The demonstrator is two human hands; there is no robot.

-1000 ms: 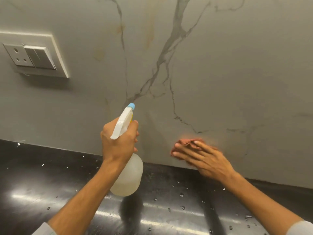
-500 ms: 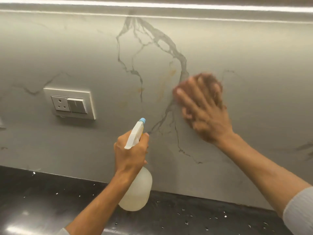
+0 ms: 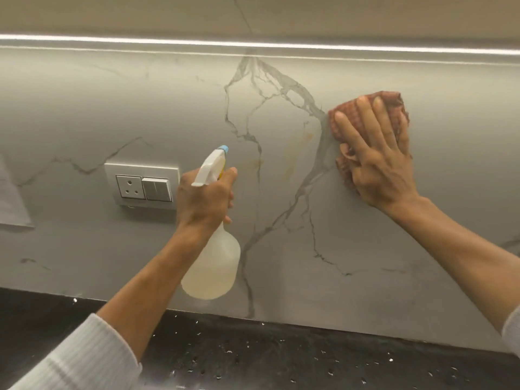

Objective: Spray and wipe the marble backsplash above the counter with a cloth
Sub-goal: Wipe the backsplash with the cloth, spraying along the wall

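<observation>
Backsplash [image 3: 365, 249] of grey marble with dark veins fills the head view, rising from the black counter [image 3: 281, 361] to a light strip [image 3: 253, 44] along its top; a socket [image 3: 142, 187] with a switch is set into it, left of centre. Just right of the socket the left hand [image 3: 202, 198] grips a bottle [image 3: 212, 266] by the neck, fingers curled round it under the white trigger head; the blue nozzle [image 3: 223, 148] points up and right toward the marble; the round translucent body hangs below the hand, above the counter. Well right of the socket and higher, the right hand [image 3: 377, 156] lies flat, fingers straight and spread, pressing a red checked cloth [image 3: 391, 105] against the marble beside a thick vein; cloth shows above and left of the fingers. Between socket and cloth, faint yellowish stains [image 3: 295, 147] mark the stone; below the socket, white specks dot the counter; a pale ribbed sleeve [image 3: 84, 358] covers the left forearm.
</observation>
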